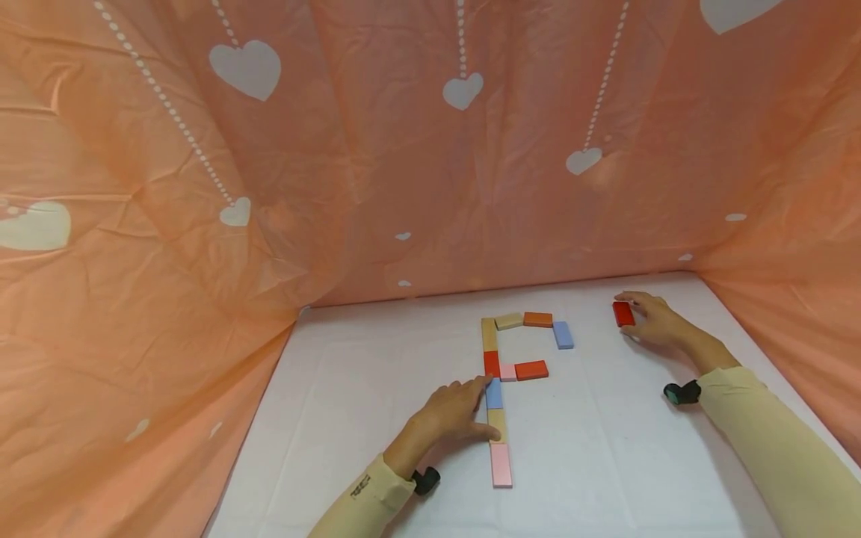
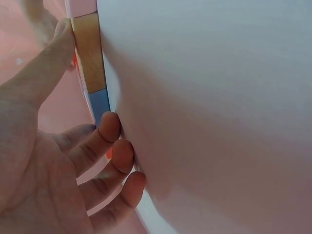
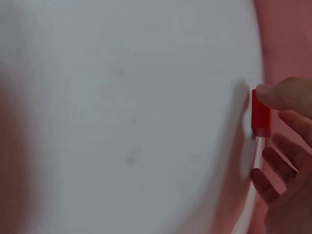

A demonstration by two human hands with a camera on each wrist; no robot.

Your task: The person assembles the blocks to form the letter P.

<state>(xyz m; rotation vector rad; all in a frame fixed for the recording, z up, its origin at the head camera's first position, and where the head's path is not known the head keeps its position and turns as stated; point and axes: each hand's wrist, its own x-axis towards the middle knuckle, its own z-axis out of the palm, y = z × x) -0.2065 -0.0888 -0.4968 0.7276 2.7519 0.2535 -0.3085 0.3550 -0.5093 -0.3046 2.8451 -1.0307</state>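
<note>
Resting on the white table (image 1: 377, 388), the left hand (image 1: 451, 415) sits against the column of flat blocks, fingers only loosely bent and slightly spread. Its fingertips (image 2: 111, 127) touch the edge of the blue block (image 1: 494, 393), and the thumb presses on the tan block (image 1: 498, 424) just below it; it steadies the blocks and grips nothing. Below those lies a pink block (image 1: 501, 465), closing off the bottom of the column.

Over on the far right, the right hand (image 1: 655, 321) is at the red block (image 1: 623, 314), which lies flat on the table, well apart from the block figure. The thumb (image 3: 282, 95) touches one end of it and the other fingers are curved round its far side. A pinch, by the look of it, though the wrist view is blurred.

Between the hands, the blocks form a shape: column, top row with an orange block (image 1: 537, 319), and a shorter middle bar. Peach heart-print cloth (image 1: 202, 224) hangs all round.
</note>
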